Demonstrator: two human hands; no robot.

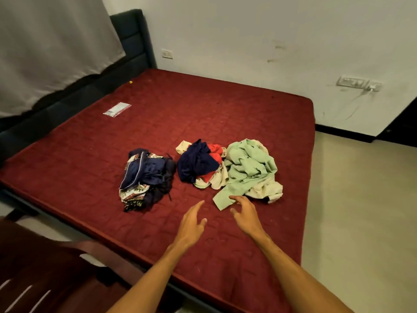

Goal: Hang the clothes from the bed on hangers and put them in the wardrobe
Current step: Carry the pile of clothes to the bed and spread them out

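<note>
The left hand [191,222] and right hand [244,213] are being held empty, fingers apart, near the green garment [250,170]. All the clothes [198,163] are lying unhung on the bed [203,109], so everything is being judged as left to do

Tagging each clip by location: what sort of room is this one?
Most likely a bedroom: a wide bed with a red quilted mattress and a dark padded headboard, crumpled clothes heaped on it, and wall sockets on a plain white wall.
</note>
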